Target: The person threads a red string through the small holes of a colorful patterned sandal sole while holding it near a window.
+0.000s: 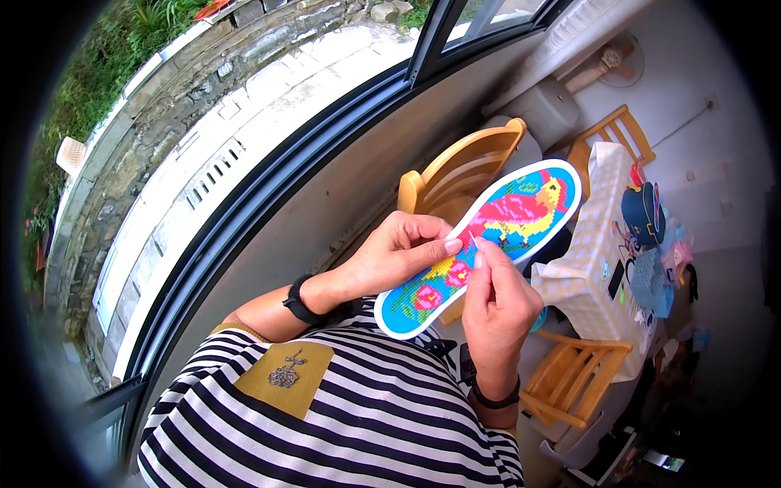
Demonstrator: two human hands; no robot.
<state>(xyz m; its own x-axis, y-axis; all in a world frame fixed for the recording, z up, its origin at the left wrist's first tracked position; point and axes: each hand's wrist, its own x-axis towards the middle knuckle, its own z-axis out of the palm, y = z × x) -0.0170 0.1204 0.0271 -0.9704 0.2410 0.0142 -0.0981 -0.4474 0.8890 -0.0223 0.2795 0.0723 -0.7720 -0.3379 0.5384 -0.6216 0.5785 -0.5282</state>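
An embroidered shoe insole (512,213) with a white rim is held up in front of my striped shirt. Its face has a blue ground with a red and yellow bird at the wide end and pink flowers toward the other end. My left hand (394,256) grips its left edge at the waist, thumb on the face, other fingers partly hidden. Over the middle of the insole, my right hand (498,297) is closed in a pinch on a thin needle (472,237), whose tip points up near my left thumb. Any thread is too fine to make out.
A wooden chair (464,167) stands just beyond the insole, another chair (579,378) to the right. A table with a checked cloth (582,272) holds a dark blue bag (643,213) and small items. Along the left runs a window frame (268,175), with a stone wall outside.
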